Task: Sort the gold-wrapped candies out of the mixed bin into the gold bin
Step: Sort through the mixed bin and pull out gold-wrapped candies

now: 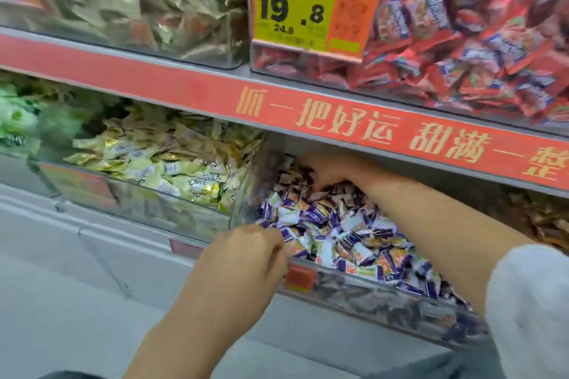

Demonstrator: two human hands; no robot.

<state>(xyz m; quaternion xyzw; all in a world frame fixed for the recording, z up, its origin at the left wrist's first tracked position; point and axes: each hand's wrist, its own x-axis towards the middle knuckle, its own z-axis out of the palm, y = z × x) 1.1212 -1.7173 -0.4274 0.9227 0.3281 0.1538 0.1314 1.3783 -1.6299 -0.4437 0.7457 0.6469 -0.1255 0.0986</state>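
Mixed bin [354, 283]: purple, white, orange wrappers. Gold bin [172, 194]: pale gold-yellow wrappers. Shelf strip [184, 92]: red, gold lettering. Price tag [295, 9]: yellow-green on orange, black digits. Far right candies [477, 40]: red, blue-white patches.

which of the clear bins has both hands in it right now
The lower-shelf bin of purple-and-white candies: the right hand digs at its back, the left hand at its front rim. The gold bin beside it is untouched.

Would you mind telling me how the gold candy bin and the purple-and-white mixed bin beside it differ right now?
The gold bin holds pale gold and yellow wrappers; the mixed bin holds mostly purple, white and orange ones. No hand is in the gold bin, while the right hand digs deep in the mixed bin and the left hand is at its front edge. Both are clear plastic bins under one shelf.
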